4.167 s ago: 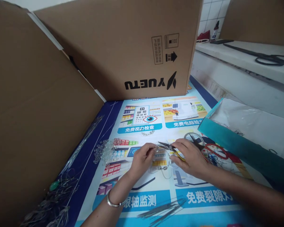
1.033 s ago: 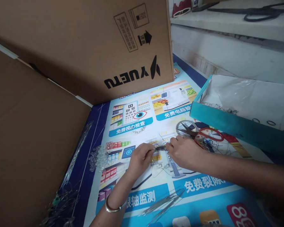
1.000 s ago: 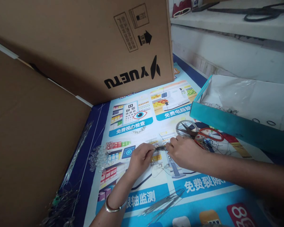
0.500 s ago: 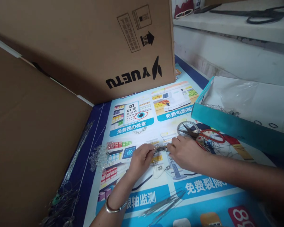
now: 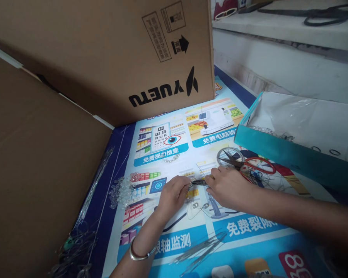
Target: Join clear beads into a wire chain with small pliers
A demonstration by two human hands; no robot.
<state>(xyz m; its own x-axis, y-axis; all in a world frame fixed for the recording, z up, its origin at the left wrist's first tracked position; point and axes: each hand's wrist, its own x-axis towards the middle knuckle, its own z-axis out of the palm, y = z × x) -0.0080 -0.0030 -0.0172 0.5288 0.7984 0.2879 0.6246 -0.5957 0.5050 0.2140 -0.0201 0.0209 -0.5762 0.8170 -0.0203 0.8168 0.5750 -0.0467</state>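
Beaded wire [image 5: 195,205] droops below the left hand [image 5: 174,195], whose fingers apparently pinch it; right hand [image 5: 229,186] clasps pliers [image 5: 199,182] beside them. At least 2 beads [image 5: 205,205] are threaded; leftward, loose beads [image 5: 123,192] lie unstrung.

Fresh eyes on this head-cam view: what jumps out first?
The big cardboard panel with upside-down YUETU lettering, filling the upper left. Then, mid-frame over the printed sheet, the two hands: the left hand pinching a thin beaded strand, the right hand holding pliers. Just beyond the right hand, red-handled scissors lie in front of the teal box.
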